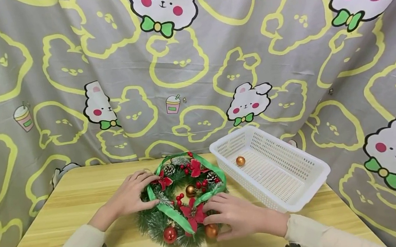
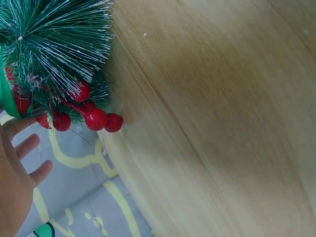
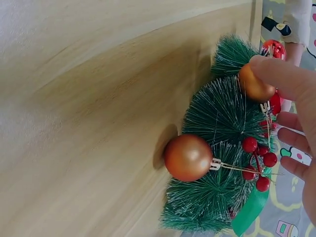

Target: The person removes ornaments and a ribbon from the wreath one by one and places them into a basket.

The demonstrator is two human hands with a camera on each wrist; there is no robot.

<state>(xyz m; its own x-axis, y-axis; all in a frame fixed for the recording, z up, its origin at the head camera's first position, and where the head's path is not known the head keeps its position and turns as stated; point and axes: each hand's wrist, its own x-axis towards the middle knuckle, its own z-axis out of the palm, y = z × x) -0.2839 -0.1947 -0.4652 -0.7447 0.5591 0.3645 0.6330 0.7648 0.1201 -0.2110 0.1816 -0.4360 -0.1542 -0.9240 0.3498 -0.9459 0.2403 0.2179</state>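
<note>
A green Christmas wreath [image 1: 151, 226] lies on the table, trimmed with red flowers [image 1: 193, 214], berries, pinecones and a green ribbon [image 1: 175, 216]. My left hand [image 1: 132, 194] rests on its left side, thumb near the ribbon; the left wrist view shows those fingers spread beside red berries [image 2: 96, 119]. On the wreath's near right side, my right hand [image 1: 237, 214] has its thumb against a copper bauble [image 3: 256, 84], with its other fingers apart. Another copper bauble [image 3: 188, 158] hangs at the wreath's outer edge. A shiny red bauble [image 1: 170, 235] is at the front.
Right of the wreath stands a white plastic basket [image 1: 243, 185] with one copper bauble [image 1: 240, 161] inside. The wooden table [image 1: 81, 194] ends at a patterned grey curtain [image 1: 188, 100]. Dark wrist devices sit at both sleeves.
</note>
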